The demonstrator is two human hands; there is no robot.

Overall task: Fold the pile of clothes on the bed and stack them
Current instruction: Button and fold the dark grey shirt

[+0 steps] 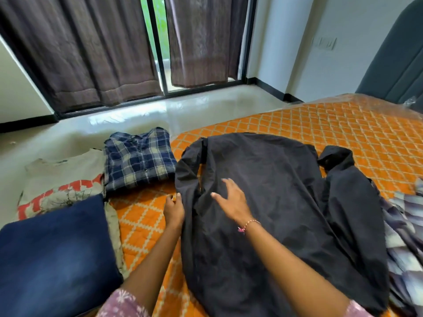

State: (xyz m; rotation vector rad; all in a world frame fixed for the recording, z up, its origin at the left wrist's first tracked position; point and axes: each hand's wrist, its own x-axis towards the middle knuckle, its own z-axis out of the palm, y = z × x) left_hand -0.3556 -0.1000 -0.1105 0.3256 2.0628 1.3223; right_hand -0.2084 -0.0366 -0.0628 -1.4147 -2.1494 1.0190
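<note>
From the head camera, a black shirt (270,202) lies spread flat on the orange quilted bed (343,129), its long axis running from the person's body away toward the window, collar end far and hem near. The right hand (231,200) rests flat on the cloth just inside the shirt's left edge, fingers straight and spread, holding nothing. The left hand (174,209) sits at that same left edge with its fingers curled onto the fabric; it appears to be pinching the side seam, though the grip itself is partly hidden. The edge to be turned in lies between the two hands, closest to the left one, so the fold would likely go rightward across the shirt's length with the right hand pinning the crease line. One sleeve (336,161) trails off the far right side. To the left sit a folded plaid shirt (139,159), a grey printed tee (64,181) and folded jeans (55,255); striped unfolded cloth (405,234) waits at the right.
</note>
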